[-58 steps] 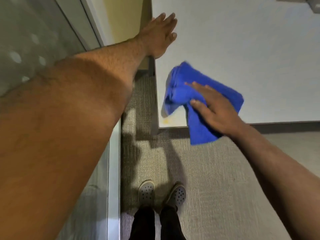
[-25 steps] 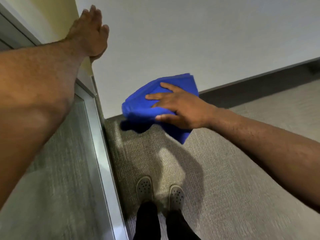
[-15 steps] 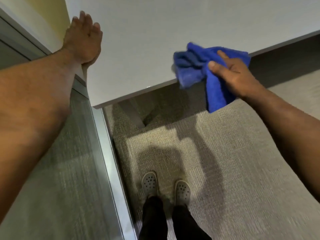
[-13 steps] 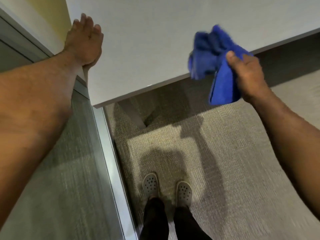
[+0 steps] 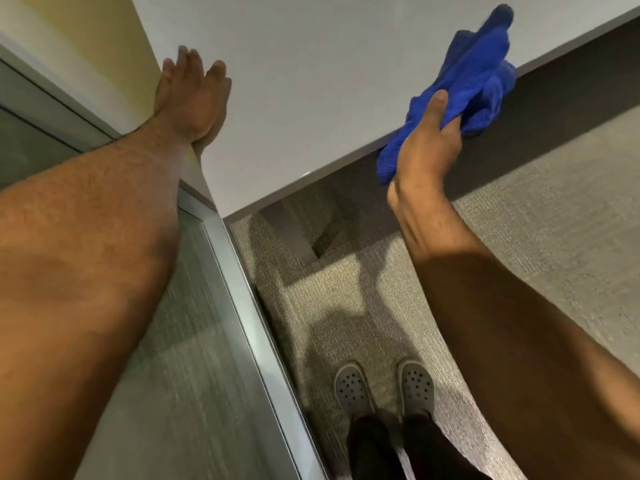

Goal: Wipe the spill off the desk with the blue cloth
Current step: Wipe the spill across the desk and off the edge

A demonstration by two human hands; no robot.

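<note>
From the head camera, the right hand (image 5: 427, 147) was closed around the blue cloth (image 5: 474, 81), thumb pressed on top and fingers curled beneath, gripping it near its lower end. The cloth was bunched and lifted, its long axis running from lower left to upper right, its free end pointing up and away from the person over the front edge of the white counter (image 5: 311, 81). The lower end hung just past that edge, in front of the dark band under the counter. Whether the upper part touched the surface could not be told.

The left hand (image 5: 192, 98) lay flat and open at the counter's left edge, fingers stretched forward and holding nothing, beside a yellow wall (image 5: 114, 32).

Below lay grey carpet (image 5: 536, 209), with a metal-framed panel (image 5: 239, 289) running along the left. Two grey perforated clogs (image 5: 384, 386) stood side by side on the carpet under dark trouser legs
</note>
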